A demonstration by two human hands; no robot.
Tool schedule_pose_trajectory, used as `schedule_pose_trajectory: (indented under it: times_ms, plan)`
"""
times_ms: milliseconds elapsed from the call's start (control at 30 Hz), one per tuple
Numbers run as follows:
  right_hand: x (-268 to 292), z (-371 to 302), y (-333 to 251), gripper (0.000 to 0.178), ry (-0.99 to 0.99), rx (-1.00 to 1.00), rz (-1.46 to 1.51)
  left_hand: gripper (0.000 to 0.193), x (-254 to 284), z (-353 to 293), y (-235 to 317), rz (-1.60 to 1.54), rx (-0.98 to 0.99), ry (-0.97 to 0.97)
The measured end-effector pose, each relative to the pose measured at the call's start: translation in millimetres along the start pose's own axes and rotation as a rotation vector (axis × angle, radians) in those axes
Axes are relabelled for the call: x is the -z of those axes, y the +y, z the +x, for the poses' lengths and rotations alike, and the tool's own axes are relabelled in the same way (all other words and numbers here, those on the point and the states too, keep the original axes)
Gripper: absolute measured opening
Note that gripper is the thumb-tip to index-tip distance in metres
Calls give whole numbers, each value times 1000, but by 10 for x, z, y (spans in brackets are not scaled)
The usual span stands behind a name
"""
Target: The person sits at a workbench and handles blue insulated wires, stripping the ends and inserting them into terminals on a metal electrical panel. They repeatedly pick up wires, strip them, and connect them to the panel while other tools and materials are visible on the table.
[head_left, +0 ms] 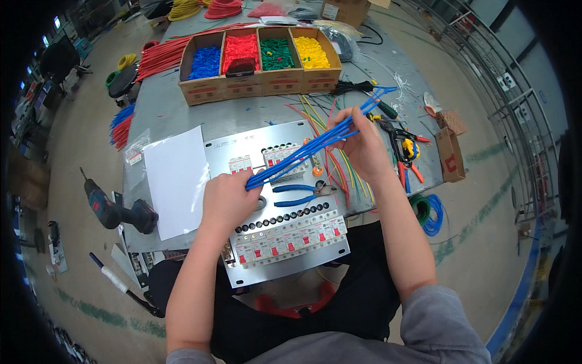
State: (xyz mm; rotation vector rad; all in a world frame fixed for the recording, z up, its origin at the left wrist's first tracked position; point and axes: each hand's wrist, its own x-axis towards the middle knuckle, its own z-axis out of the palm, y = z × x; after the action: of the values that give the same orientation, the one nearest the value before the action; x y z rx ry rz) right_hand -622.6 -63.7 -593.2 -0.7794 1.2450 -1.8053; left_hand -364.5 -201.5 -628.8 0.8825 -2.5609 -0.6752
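Observation:
A bundle of blue wires [303, 151] stretches slantwise over a metal panel [242, 139] fitted with circuit breakers. My left hand [230, 197] is closed round the bundle's lower left end. Near its upper right end, my right hand [357, 142] grips the same wires between thumb and fingers. Below the bundle, blue-handled cutting pliers [295, 195] lie on the panel. A row of circuit breakers [291, 241] with red switches runs along the panel's near side. Red, yellow and green wires [347, 167] lie beside the panel, under my right hand.
A cardboard box [203, 91] with blue, red, green and yellow caps stands at the back. White paper [174, 182] lies left of the panel, near a cordless drill [115, 206]. Pliers and strippers [403, 148] lie right. Coiled blue wire [433, 215] hangs by the right edge.

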Motion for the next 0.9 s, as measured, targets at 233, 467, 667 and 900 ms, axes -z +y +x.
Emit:
schedule_pose_trajectory:
  times_ms: [233, 467, 667, 900]
  plan:
    - [294, -221, -88, 48, -318, 31, -670, 16, 102, -99, -122, -14, 84, -96]
    - [511, -388, 309, 21, -384, -89, -1426, 22, 15, -253, -390, 116, 94, -108]
    - [651, -398, 704, 16, -253, 97, -1793, 24, 1, -318, -458, 153, 93, -109]
    - [729, -402, 362, 11, -167, 198, -1740, 23, 1, -284, -384, 88, 93, -82]
